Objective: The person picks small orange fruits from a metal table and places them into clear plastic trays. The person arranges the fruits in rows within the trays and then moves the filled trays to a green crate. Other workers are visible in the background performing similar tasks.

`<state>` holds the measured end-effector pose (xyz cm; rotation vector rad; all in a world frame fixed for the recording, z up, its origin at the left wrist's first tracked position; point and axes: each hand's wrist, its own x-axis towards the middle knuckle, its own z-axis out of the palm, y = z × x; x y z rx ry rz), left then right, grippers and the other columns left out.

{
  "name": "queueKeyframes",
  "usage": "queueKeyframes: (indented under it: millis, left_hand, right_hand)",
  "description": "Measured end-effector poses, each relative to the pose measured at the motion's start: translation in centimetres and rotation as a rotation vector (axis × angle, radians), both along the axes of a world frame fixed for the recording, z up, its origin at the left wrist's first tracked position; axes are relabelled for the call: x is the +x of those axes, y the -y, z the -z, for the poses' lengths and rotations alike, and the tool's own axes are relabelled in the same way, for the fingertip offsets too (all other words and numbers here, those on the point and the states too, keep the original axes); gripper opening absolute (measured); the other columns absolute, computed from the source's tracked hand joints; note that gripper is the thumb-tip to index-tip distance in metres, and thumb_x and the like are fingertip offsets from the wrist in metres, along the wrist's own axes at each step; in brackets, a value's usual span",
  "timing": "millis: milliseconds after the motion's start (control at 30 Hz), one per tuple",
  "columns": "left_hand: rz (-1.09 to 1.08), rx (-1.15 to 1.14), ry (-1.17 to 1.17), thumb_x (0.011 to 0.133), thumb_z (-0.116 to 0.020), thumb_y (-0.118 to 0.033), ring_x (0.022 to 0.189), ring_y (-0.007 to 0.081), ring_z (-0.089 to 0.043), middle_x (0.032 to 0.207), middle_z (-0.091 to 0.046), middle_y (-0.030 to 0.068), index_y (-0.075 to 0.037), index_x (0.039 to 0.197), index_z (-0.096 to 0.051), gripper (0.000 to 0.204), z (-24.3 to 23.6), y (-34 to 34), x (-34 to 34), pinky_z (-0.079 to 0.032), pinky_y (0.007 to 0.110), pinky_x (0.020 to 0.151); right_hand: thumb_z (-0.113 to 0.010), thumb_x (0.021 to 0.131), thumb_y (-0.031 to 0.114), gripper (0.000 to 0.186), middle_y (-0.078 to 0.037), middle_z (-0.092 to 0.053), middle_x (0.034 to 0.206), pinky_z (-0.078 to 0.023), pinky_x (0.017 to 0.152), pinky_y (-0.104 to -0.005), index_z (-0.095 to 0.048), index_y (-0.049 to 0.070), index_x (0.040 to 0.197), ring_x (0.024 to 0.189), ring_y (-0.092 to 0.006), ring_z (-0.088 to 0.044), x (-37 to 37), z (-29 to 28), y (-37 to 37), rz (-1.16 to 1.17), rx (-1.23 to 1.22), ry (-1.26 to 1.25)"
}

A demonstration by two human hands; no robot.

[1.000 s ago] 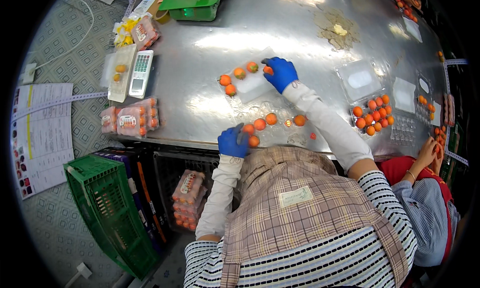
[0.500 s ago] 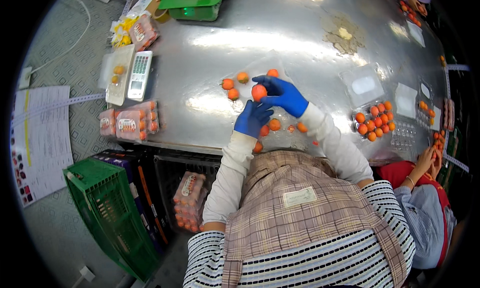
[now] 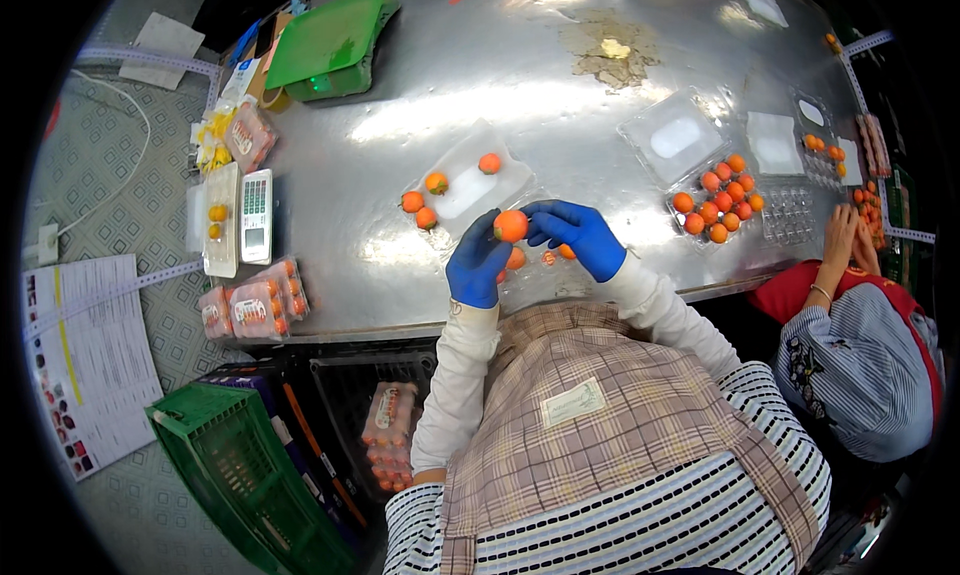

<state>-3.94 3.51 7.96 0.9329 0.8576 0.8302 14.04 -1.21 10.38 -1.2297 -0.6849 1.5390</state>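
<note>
My left hand, in a blue glove, is closed around the left side of an orange-red tomato, held above the table's near edge. My blue-gloved right hand has its fingers drawn together against the tomato's right side; what lies between its fingertips is hidden. Beyond the hands lies a clear plastic tray with a white pad, a few tomatoes in it. More tomatoes rest by its left corner, one of them leftmost. Another tomato sits just under my hands, partly covered.
Left on the metal table stand a scale and packed tomato boxes. A green machine is at the far left. Right are a filled tray of tomatoes and a co-worker's hands. Crates stand below left.
My hands have drawn nearer to me with the tomato. My left hand has come up and closed on it, while the right has shifted to its right side. The view has turned.
</note>
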Motion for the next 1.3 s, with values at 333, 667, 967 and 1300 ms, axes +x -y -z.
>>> queueKeyframes:
  millis: [333,667,967,1300]
  left_hand:
    - [0.033,0.194,-0.235,0.084,-0.056,-0.001,0.100,0.0166,-0.057,0.116,-0.060,0.0096,0.001,0.122,-0.055,0.038,0.2,2.3,1.0,-0.046,0.029,0.086]
    - [0.023,0.045,-0.262,0.088,-0.051,-0.003,0.097,0.0182,-0.059,0.109,-0.062,0.0125,0.004,0.119,-0.056,0.031,1.8,1.3,-0.2,-0.045,0.030,0.087]
    - [-0.161,0.064,-0.359,0.089,-0.054,-0.014,0.092,0.0170,-0.060,0.107,-0.064,0.0108,0.000,0.120,-0.057,0.034,1.6,-0.9,-3.5,-0.044,0.027,0.082]
    - [-0.321,0.134,-0.494,0.084,-0.055,0.003,0.098,0.0170,-0.059,0.111,-0.062,0.0100,0.000,0.119,-0.058,0.035,9.6,-6.3,-11.4,-0.047,0.027,0.085]
  right_hand:
    - [-0.072,0.078,0.014,0.040,-0.007,-0.065,0.104,-0.048,0.084,-0.0277,-0.060,0.003,0.114,0.095,-0.0131,-0.060,4.5,0.0,3.2,0.168,0.067,0.344]
    - [-0.069,0.075,0.014,0.038,-0.011,-0.065,0.102,-0.049,0.081,-0.0307,-0.061,0.006,0.111,0.092,-0.0235,-0.062,22.5,8.9,11.0,0.403,-0.282,1.378]
    - [-0.062,0.082,0.011,0.027,-0.009,-0.064,0.098,-0.049,0.078,-0.0292,-0.063,0.005,0.109,0.090,-0.0186,-0.061,21.8,10.5,11.3,0.618,-0.075,1.149]
    - [-0.061,0.085,0.012,0.024,0.000,-0.066,0.099,-0.045,0.070,-0.0215,-0.066,0.011,0.109,0.079,-0.0072,-0.057,18.1,3.7,5.7,0.696,0.085,0.937]
